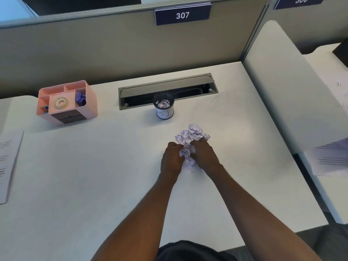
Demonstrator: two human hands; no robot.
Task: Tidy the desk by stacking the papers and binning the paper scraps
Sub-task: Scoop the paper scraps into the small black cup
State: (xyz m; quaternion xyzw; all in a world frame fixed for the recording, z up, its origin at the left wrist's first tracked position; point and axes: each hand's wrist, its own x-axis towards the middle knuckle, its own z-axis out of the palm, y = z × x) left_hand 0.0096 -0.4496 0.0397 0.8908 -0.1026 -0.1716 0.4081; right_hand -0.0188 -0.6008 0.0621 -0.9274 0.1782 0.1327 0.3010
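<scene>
Far left edge of the frame: a printed sheet (8, 162) is seen lying flat on the white desk (75, 176), partly cut off by the frame.

Upper left: a pink desk organiser (66, 102) is set on the desk near the grey partition (94, 53). A roll of clear tape (60, 102) is held in its middle compartment; purple items (80, 97) are seen in the right-hand compartment, too small to identify.

Upper centre: a cable hatch (167, 89) is recessed in the desk, its lid tilted open. A small dark mesh bin (163, 107) with a handwritten white label stands just in front of it, already partly filled with paper bits. A sign reading 307 (182, 15) is fixed to the top of the partition.

Centre: a heap of paper scraps (192, 136) is gathered on the desk, in front of the bin and slightly to its right, apart from it. The left hand (172, 159) is curled, fingers closed against the near left part of the heap. The right hand (204, 154) is laid over the near right part, fingers bent down into the scraps. Scraps are bunched between the two hands.

Right edge: more printed sheets (331, 159) are seen on the neighbouring desk beyond a white divider (282, 91).
</scene>
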